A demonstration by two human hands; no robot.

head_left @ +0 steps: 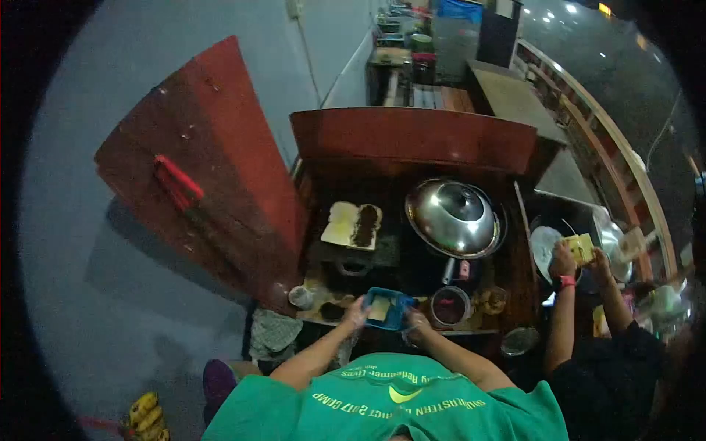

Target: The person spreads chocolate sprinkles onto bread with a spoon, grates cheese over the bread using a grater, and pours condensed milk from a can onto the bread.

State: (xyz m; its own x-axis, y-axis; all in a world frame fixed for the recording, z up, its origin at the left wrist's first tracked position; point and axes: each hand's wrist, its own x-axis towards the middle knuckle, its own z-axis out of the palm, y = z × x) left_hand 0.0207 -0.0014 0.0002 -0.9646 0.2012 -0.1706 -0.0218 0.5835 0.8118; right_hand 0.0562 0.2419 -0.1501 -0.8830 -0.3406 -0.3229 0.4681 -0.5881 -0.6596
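A blue rectangular container (397,316) with a pale yellow block (379,309) in it is held low in front of the green shirt. My left hand (356,314) grips its left side. At its right side my right hand (418,325) has its fingers closed on the edge. Beyond the container, two joined slices of bread (341,223) lie on a dark surface, the right one covered with a dark brown spread. A round clear tub (450,306) with dark red contents stands right of my right hand.
A domed metal lid (454,217) covers a pan at the centre right. Red panels (412,138) stand behind and at the left. A white cup (301,296) and a cloth (273,334) are at the left. At the right, a co-worker's hands (565,261) hold a yellow item (579,250).
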